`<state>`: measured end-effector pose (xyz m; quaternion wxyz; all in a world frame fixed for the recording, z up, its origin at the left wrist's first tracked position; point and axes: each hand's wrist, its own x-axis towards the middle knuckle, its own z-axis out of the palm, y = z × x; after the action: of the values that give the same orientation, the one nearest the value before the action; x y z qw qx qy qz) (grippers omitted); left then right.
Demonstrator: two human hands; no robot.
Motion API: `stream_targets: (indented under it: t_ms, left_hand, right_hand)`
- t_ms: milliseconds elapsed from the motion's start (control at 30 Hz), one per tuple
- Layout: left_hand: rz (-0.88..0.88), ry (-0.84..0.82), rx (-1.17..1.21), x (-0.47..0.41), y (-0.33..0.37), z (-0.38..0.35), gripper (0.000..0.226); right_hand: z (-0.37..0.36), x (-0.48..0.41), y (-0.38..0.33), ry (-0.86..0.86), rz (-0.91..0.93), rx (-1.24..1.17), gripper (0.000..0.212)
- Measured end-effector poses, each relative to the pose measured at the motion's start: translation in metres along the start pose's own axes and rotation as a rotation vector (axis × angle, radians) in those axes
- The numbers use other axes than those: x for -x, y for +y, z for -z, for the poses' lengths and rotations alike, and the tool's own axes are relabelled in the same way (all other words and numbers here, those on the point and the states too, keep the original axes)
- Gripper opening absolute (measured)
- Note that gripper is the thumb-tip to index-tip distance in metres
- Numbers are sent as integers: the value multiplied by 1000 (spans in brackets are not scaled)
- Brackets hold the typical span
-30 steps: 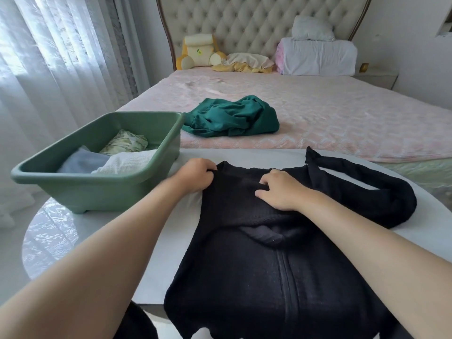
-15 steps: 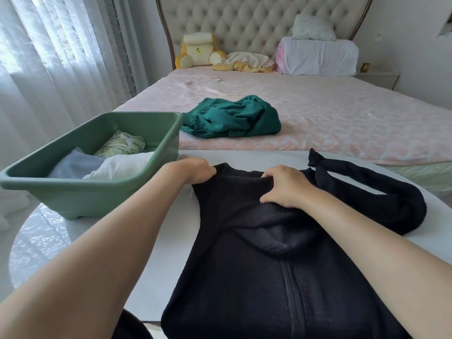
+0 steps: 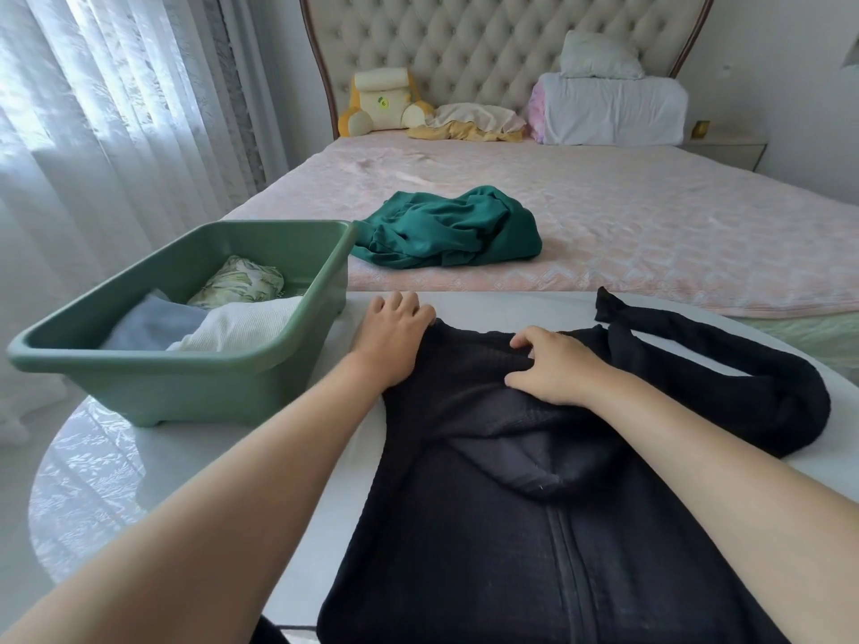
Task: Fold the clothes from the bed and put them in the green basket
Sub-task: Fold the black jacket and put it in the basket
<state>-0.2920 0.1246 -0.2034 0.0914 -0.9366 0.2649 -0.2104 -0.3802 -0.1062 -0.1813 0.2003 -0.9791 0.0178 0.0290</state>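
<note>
One black zip-up garment (image 3: 534, 527) lies flat on the round white table (image 3: 334, 495) just right of the one green basket (image 3: 176, 383), which holds three folded pieces; one crumpled green garment (image 3: 446, 230) waits on the bed (image 3: 650, 244) beyond. The black garment's long axis runs from the viewer toward the bed, one sleeve curling right. The left hand (image 3: 395, 337) rests splayed and loose at its far left corner, while the right hand (image 3: 555, 364) presses curled fingers onto its far edge, gripping nothing.
</note>
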Motion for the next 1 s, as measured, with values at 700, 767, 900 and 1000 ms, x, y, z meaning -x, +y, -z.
stream_targets:
  t_ms: [700,767,900,1000]
  left_hand:
    - [219,-356,355,11,-8,12,37]
    - [174,-345,294,9,-15,12,31]
    - [223,53,232,1,-11,10,30]
    - [137,164,123,2,-1,5,10]
  right_hand:
    - [19,5,-7,-125,-122,0,30]
    - [13,4,-8,-113,-84,-112,34]
    - [7,-1,-5,67,-48,-158,36]
    - [1,-4,3,93,-108,56,28]
